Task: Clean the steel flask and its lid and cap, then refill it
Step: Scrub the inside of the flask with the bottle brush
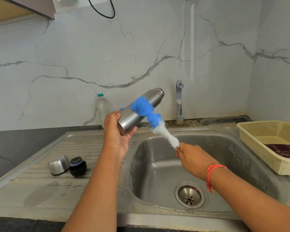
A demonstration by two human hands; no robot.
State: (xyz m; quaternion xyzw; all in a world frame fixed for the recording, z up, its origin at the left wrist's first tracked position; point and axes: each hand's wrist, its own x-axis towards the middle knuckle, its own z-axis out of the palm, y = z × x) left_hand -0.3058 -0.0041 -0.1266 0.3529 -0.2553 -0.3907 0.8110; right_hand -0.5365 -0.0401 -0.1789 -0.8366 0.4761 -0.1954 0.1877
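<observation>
My left hand (115, 131) grips the base of the open steel flask (155, 97), which tilts up to the right above the sink's left rim. My right hand (192, 158) holds the handle of a bottle brush (147, 113) with blue and white bristles. The blue bristles press against the flask's outer side. On the draining board to the left lie the steel cap (59, 164) on its side and the black lid (77, 166) next to it.
The steel sink (151, 166) with its drain (189, 195) lies under my hands. A tap (179, 101) stands behind it, with no water running. A clear plastic bottle (103, 108) stands by the wall. A cream plastic basket (264, 146) holding a dark cloth sits at the right.
</observation>
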